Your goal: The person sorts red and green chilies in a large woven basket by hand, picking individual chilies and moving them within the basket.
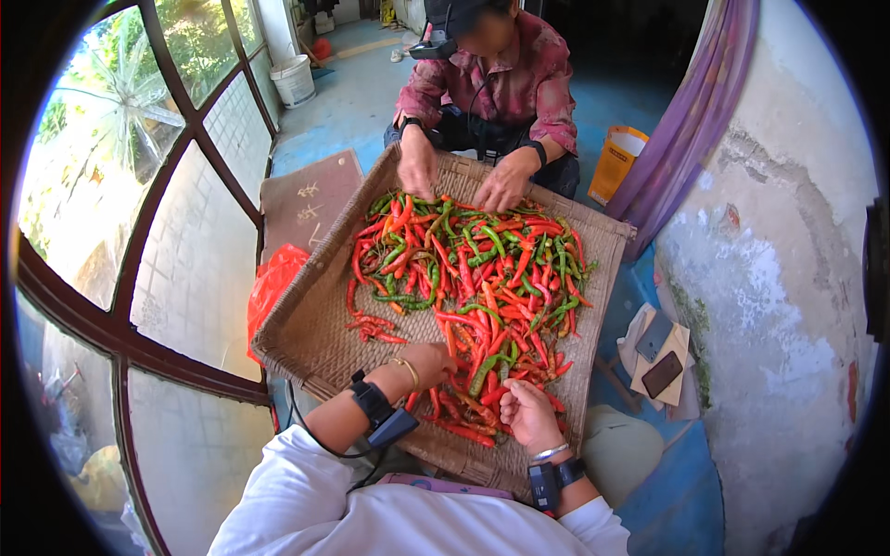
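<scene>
A wide woven basket tray (pixel 320 347) lies before me, holding a heap of red and green chili peppers (pixel 480 271). My left hand (pixel 432 365) reaches over the near left of the heap, its fingertips down among red peppers; whether one is between them is hidden. Close to the near right side, my right hand (pixel 528 413) has curled fingers, with thumb and forefinger beside a red pepper (pixel 494 396). I cannot tell if it pinches that pepper. A larger green pepper (pixel 481 377) rests between my two hands.
Opposite sits a person (pixel 487 104) with both hands at the far peppers. A red plastic bag (pixel 274 285) touches the tray's left side. Two phones (pixel 661 374) lie on cardboard at the right. An orange box (pixel 617 163), a curtain (pixel 678 153) and a white bucket (pixel 293 81) stand farther off.
</scene>
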`<state>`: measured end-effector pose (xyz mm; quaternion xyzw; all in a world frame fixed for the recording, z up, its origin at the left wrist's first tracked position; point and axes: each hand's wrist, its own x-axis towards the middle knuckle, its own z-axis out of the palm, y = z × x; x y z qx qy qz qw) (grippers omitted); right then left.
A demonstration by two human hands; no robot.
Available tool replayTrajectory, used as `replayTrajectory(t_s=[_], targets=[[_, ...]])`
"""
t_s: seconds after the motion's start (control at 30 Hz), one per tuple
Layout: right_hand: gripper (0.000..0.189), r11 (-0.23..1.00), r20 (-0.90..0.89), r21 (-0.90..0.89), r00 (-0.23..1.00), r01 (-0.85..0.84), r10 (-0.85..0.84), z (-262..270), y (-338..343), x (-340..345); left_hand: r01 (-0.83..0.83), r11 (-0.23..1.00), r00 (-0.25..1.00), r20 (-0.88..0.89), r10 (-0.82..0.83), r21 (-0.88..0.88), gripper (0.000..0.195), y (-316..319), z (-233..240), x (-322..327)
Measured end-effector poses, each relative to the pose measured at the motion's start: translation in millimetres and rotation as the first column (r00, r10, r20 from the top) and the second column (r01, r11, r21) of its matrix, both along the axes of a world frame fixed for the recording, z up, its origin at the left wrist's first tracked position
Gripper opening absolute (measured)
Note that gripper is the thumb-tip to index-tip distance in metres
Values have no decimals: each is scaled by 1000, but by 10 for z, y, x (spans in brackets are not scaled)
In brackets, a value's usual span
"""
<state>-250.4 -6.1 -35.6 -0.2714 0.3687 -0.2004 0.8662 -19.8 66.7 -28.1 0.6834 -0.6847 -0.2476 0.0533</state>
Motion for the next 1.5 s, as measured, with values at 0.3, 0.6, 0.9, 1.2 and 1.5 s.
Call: replayTrajectory(t_s=[0.3, 0.6, 0.9, 1.2, 1.5], targets=[[14, 1000, 23, -7, 1000, 12, -12, -1, 36, 4, 20, 998, 975, 222, -34, 65, 16, 422, -33, -135], [14, 1000, -19, 2, 1000, 18, -18, 24, 17, 8, 46, 999, 985, 167, -44, -9, 15, 455, 98, 127], [14, 1000, -6, 19, 1000, 13, -12, 16, 27, 34, -187, 959, 977, 56, 204, -214, 13, 326, 92, 130], [14, 1000, -24, 15, 1000, 1, -1, -5, 9, 21, -85, 996, 987, 137, 85, -3, 31, -36, 45, -37], [12, 1000, -3, 23, 1000, -13, 13, -17, 38, 21, -230, 970, 936, -254, 242, 74, 38, -234, -225, -47]])
